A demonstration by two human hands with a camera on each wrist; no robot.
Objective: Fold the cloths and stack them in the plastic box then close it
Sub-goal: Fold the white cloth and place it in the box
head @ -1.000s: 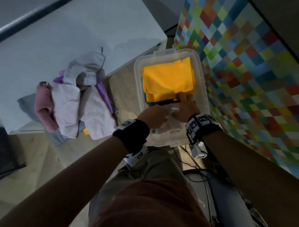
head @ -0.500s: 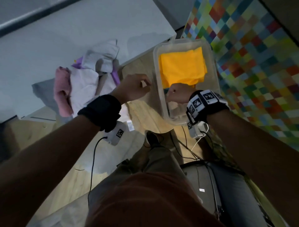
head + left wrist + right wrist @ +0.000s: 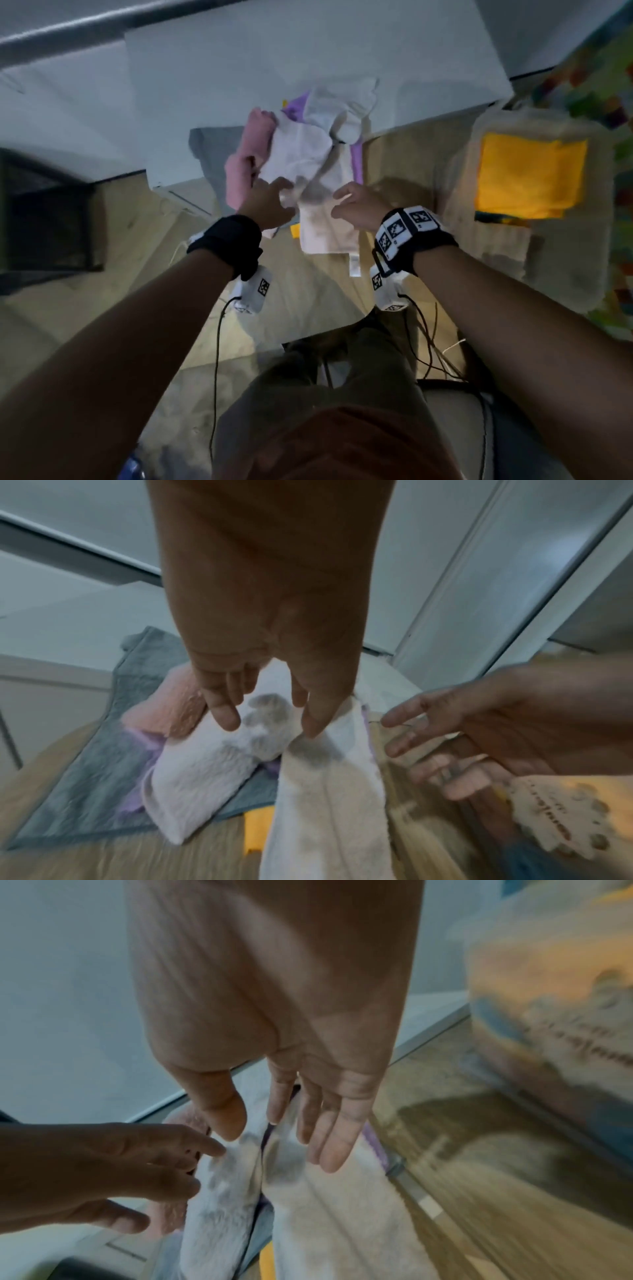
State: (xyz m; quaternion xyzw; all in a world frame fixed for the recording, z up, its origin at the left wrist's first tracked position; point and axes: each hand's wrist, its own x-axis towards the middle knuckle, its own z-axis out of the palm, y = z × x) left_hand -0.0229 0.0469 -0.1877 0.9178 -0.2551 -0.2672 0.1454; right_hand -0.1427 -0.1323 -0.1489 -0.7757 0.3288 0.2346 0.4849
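Note:
A heap of loose cloths lies at the edge of a white surface: a white cloth (image 3: 301,150), a cream cloth (image 3: 325,226) hanging toward me, a pink cloth (image 3: 246,161), a purple one (image 3: 358,161) and a grey one (image 3: 212,150). My left hand (image 3: 274,198) (image 3: 270,726) hovers open over the white and cream cloths, its fingertips at their surface. My right hand (image 3: 346,205) (image 3: 281,1145) is open just right of it, fingers straight above the cream cloth (image 3: 335,1218). The clear plastic box (image 3: 565,274) stands to the right, without a lid, holding a folded yellow cloth (image 3: 527,174).
The white surface (image 3: 308,51) stretches behind the heap. Wooden floor (image 3: 308,308) lies below it. A dark object (image 3: 44,219) sits at the left and a multicoloured checked mat (image 3: 616,102) lies beyond the box. Cables trail from my wrists over my legs.
Both hands have left the box and moved left to the cloth heap. The view has swung left, so the box now sits at the right edge.

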